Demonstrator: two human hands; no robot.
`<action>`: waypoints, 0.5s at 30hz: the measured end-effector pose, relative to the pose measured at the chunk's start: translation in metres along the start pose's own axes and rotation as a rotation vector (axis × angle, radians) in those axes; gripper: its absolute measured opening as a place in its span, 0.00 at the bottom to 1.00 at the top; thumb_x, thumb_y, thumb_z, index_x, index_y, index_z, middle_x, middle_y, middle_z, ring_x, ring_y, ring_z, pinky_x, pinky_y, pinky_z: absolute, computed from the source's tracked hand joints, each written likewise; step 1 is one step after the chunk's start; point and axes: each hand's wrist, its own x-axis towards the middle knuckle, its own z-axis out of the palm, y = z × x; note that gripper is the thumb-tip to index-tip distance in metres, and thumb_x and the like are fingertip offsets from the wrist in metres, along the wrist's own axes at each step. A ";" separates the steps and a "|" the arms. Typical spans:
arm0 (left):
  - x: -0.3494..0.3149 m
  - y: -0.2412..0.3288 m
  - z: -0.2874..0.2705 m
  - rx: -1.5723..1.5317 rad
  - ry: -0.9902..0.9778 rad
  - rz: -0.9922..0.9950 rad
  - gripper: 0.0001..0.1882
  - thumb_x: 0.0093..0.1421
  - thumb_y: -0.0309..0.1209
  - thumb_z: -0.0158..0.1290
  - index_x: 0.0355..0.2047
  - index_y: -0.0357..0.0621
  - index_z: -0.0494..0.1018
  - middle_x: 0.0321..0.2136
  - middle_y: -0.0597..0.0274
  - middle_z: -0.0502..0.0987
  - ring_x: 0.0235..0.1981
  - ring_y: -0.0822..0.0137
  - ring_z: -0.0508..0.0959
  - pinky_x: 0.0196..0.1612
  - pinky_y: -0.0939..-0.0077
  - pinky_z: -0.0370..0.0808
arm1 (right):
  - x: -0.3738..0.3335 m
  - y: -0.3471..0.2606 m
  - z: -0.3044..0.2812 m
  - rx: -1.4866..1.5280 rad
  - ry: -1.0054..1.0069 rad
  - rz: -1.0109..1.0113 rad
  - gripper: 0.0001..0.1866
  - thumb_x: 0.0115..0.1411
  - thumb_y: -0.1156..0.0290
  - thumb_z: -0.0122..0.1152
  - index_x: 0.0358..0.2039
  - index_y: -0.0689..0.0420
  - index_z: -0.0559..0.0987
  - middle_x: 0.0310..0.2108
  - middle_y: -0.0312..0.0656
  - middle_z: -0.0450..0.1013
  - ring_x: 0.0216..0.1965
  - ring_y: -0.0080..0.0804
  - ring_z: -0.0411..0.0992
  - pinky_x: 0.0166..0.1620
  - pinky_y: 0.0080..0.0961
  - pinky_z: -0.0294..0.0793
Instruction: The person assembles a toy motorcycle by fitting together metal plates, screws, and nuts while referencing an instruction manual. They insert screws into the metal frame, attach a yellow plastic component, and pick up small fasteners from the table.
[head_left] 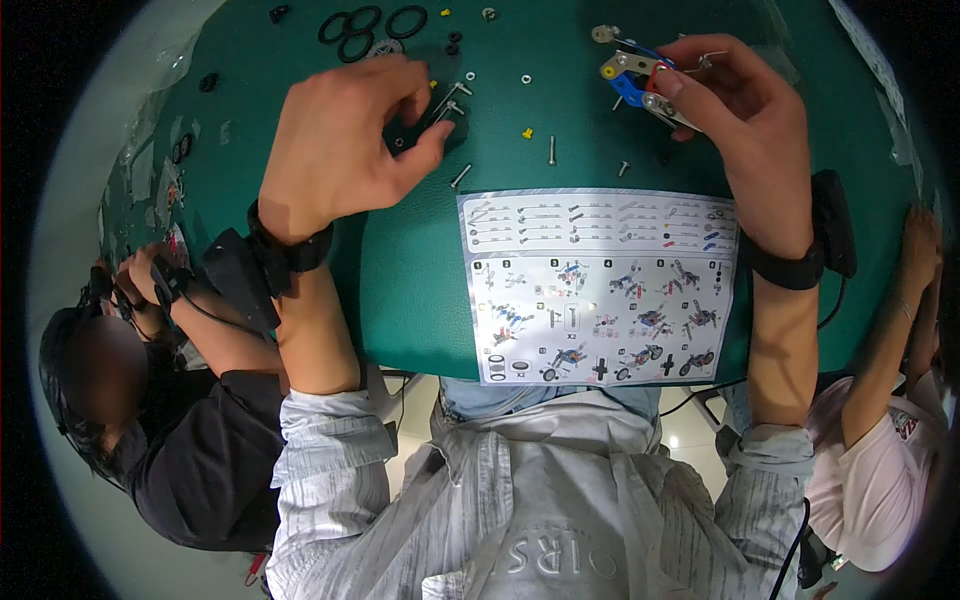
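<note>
My right hand (745, 115) grips a partly built model (632, 84) of metal strips with blue, red and yellow parts. It is held above the far right of the table, and my fingers cover part of it. My left hand (345, 140) hovers to the left, palm down, thumb and index finger apart with nothing seen between their tips. Just beyond those fingertips lie screws (452, 104), close together. Another screw (461, 176) rests below my left thumb, and a long screw (552, 150) lies farther right. A yellow piece (528, 133) sits between the hands.
A printed instruction sheet (600, 290) lies at the near edge of the green table (410, 290). Black rubber rings (407, 22) are at the far left, with small nuts (526, 79) nearby. People sit on both sides, one with a black sleeve (215, 460).
</note>
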 end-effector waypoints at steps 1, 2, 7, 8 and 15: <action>0.000 0.001 0.000 0.006 -0.010 0.014 0.12 0.53 0.32 0.63 0.28 0.42 0.71 0.24 0.57 0.72 0.23 0.56 0.73 0.27 0.67 0.69 | 0.000 0.000 -0.001 -0.010 -0.005 0.005 0.14 0.64 0.66 0.68 0.48 0.56 0.82 0.38 0.32 0.79 0.40 0.18 0.77 0.37 0.16 0.74; 0.000 0.001 0.001 0.012 -0.020 0.027 0.12 0.52 0.32 0.63 0.28 0.42 0.71 0.23 0.57 0.71 0.22 0.55 0.73 0.27 0.66 0.69 | 0.000 0.000 0.000 -0.009 -0.005 0.005 0.14 0.64 0.66 0.68 0.48 0.56 0.82 0.38 0.32 0.79 0.40 0.18 0.77 0.37 0.16 0.74; 0.001 0.000 0.001 0.031 -0.028 0.051 0.12 0.52 0.32 0.64 0.28 0.42 0.71 0.23 0.57 0.71 0.22 0.56 0.74 0.26 0.66 0.68 | -0.001 0.000 -0.001 -0.006 -0.006 -0.005 0.14 0.64 0.66 0.68 0.48 0.56 0.82 0.39 0.33 0.79 0.41 0.18 0.77 0.37 0.17 0.74; 0.001 0.000 0.002 0.040 -0.029 0.056 0.11 0.52 0.31 0.64 0.28 0.42 0.72 0.24 0.57 0.72 0.21 0.56 0.74 0.26 0.66 0.69 | -0.001 0.001 -0.001 -0.006 -0.006 -0.003 0.14 0.64 0.66 0.68 0.48 0.56 0.82 0.39 0.33 0.79 0.41 0.18 0.77 0.37 0.17 0.74; 0.000 -0.001 0.008 -0.002 -0.017 0.022 0.07 0.55 0.29 0.63 0.30 0.42 0.75 0.25 0.57 0.75 0.21 0.58 0.75 0.26 0.66 0.70 | -0.001 -0.021 0.001 0.095 -0.015 0.039 0.12 0.63 0.71 0.69 0.45 0.61 0.80 0.37 0.36 0.80 0.36 0.18 0.76 0.36 0.15 0.74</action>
